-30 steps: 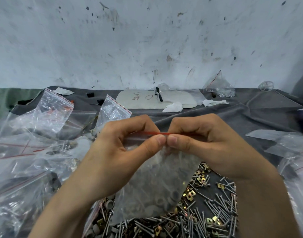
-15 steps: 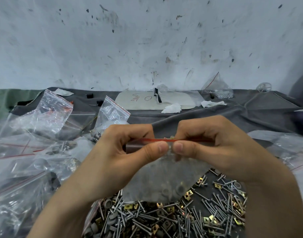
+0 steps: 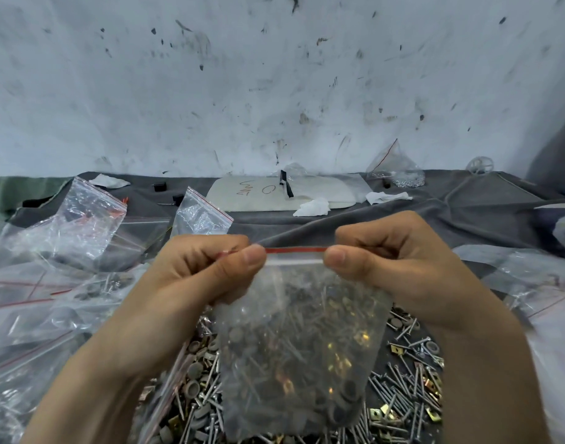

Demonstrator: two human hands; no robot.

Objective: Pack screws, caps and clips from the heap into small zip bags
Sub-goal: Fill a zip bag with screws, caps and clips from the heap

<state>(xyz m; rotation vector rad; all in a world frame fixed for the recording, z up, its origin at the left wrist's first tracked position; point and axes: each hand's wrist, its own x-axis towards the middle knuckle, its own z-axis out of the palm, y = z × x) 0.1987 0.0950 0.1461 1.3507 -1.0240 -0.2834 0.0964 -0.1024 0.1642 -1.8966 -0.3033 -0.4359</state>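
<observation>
A small clear zip bag [image 3: 300, 341] with a red strip along its top hangs in front of me, above the heap. Screws, grey caps and brass clips show through it. My left hand [image 3: 191, 283] pinches the bag's top edge at the left between thumb and fingers. My right hand [image 3: 399, 267] pinches the same edge at the right. The red strip is stretched straight between the two thumbs. Below lies the heap [image 3: 412, 386] of loose screws, grey caps and brass clips on dark cloth.
Clear zip bags [image 3: 66, 251] pile up on the left, more plastic [image 3: 537, 283] lies at the right. A white board [image 3: 281, 195] with red marks, tissue scraps and a bag of small metal parts [image 3: 399, 174] sit near the stained wall.
My hands have slid apart along the bag's top, so a longer stretch of the red strip now shows between my thumbs. The bag hangs fuller in view.
</observation>
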